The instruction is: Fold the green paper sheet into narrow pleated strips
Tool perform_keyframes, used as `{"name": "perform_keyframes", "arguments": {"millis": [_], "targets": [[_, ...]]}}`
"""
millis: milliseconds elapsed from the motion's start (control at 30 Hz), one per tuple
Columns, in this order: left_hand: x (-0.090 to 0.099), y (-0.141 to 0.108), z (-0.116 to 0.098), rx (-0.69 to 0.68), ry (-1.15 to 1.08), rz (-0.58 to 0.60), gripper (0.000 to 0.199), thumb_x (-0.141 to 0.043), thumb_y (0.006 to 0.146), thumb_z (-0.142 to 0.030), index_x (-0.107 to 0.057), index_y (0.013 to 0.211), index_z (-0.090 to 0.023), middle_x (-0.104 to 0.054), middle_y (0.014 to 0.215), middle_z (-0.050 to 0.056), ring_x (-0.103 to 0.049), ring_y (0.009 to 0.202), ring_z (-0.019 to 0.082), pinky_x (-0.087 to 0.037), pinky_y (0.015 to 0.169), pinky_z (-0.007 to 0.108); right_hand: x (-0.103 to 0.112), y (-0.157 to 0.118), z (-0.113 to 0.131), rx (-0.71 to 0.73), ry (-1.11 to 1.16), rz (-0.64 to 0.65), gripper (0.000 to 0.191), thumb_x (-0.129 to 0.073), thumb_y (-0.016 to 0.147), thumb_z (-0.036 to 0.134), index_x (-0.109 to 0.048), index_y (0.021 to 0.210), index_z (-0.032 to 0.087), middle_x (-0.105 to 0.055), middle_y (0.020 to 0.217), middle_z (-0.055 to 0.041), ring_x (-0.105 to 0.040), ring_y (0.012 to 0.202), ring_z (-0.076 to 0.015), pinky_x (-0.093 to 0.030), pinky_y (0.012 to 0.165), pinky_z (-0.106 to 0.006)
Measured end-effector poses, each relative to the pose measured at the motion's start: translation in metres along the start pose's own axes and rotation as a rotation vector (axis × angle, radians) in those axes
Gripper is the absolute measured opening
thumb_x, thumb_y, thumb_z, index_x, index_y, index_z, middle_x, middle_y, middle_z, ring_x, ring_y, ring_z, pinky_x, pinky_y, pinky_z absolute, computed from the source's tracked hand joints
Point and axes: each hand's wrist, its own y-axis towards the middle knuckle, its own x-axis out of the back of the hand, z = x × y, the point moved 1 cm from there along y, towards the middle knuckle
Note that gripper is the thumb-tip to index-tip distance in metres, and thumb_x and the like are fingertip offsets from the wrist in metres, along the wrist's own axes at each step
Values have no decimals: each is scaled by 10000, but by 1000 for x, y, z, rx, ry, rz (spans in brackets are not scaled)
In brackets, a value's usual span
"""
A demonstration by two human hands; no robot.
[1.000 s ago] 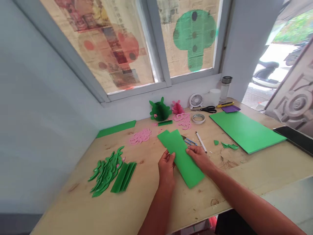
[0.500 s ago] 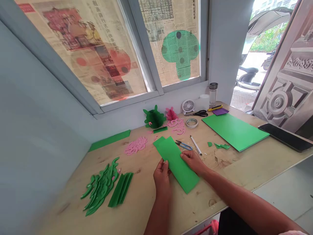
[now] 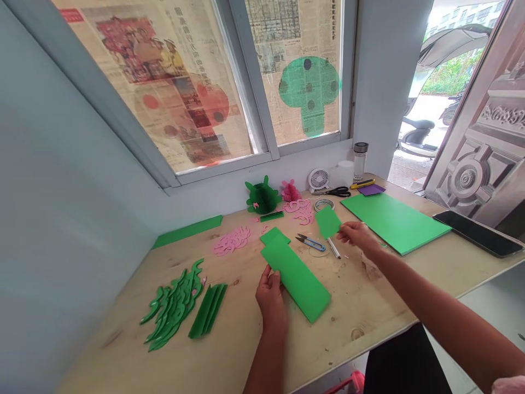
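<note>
While the left hand [image 3: 270, 298] lies at the long edge of the green foam strip [image 3: 296, 279], its fingers [image 3: 275, 279] touch that edge; whether this grip is clamped on the strip cannot be determined. The right hand [image 3: 357, 235] is positioned to the right of the strip, its grip closed on the edge of a small green foam square [image 3: 327, 222]. The strip lies flat on the worktop [image 3: 369, 312], set at an angle, with a short green piece [image 3: 274, 236] at its far end.

Items relative to the strip:
- Right, near: snips [image 3: 310, 243] and a white marker [image 3: 334, 248].
- Right, well apart: a large green foam sheet [image 3: 394, 221] and a phone [image 3: 478, 232].
- Beyond: a tape roll [image 3: 324, 204] and black-handled scissors [image 3: 338, 192].
- Left, near: pink foam cutouts [image 3: 232, 241].
- Left, farther: green foam cutouts [image 3: 174, 303] and a pleated green piece [image 3: 208, 310].
</note>
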Motion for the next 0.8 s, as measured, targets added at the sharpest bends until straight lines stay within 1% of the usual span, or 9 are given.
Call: {"name": "perform_keyframes", "arguments": {"millis": [67,133,167,267,367,500,600,700,800], "targets": [[-1,0,0,-17,12,-6,504,-744,676,-252,-626,1159,-167,-687,822,50,-637,659,114,-533,663,233,26,10,-6,-70,-106,-54,291,-550,884,362,-635,749,119,-665,710,-61,-581,556,-105,-453,486,-219],[-1,1,1,-25,15,-7,515,-749,666,-254,-626,1159,-166,-684,794,41,-633,663,112,-528,674,230,46,16,-10,-128,-219,-72,251,-552,912,364,-608,996,134,-642,906,-35,-611,707,-119,-523,624,-278],[-1,1,1,-27,13,-7,523,-751,661,-254,-624,1160,-165,-686,798,41,-632,667,110,-525,677,228,54,18,-11,-143,-273,-75,252,-556,910,359,-610,1002,131,-641,917,-42,-614,725,-126,-525,640,-287],[-1,1,1,-39,16,-9,556,-758,647,-267,-614,1174,-166,-687,810,41,-623,658,104,-514,657,218,73,19,-7,-117,-427,-135,282,-587,836,324,-644,645,125,-637,610,-81,-590,572,-160,-433,511,-263],[-1,0,1,-54,22,-11,598,-767,632,-297,-601,1190,-160,-669,755,24,-602,612,98,-499,614,212,81,12,9,-22,-526,-232,233,-588,780,322,-654,628,157,-672,685,-111,-617,680,-217,-416,561,-291],[-2,-1,1,-76,36,-15,658,-779,604,-340,-584,1205,-157,-644,716,4,-567,571,89,-478,581,209,69,-24,46,155,-521,-210,271,-522,811,394,-698,808,189,-701,831,-91,-618,804,-231,-437,666,-314],[-3,-3,2,-101,54,-28,684,-776,606,-369,-565,1224,-163,-585,638,-37,-521,539,75,-437,542,184,46,-77,85,410,-152,130,344,-514,815,489,-704,874,208,-700,829,-65,-624,815,-222,-471,700,-312],[-3,-5,2,-127,69,-40,729,-776,605,-396,-535,1254,-168,-484,554,-88,-473,514,67,-397,521,164,22,-127,116,519,78,383,290,-556,807,478,-716,832,238,-687,805,-58,-623,779,-227,-481,708,-339],[-4,-7,0,-141,63,-31,782,-778,594,-427,-506,1285,-181,-454,549,-103,-452,510,62,-397,536,164,-3,-144,117,570,70,429,243,-559,820,437,-717,816,253,-687,811,-52,-610,769,-218,-471,716,-344]]}}
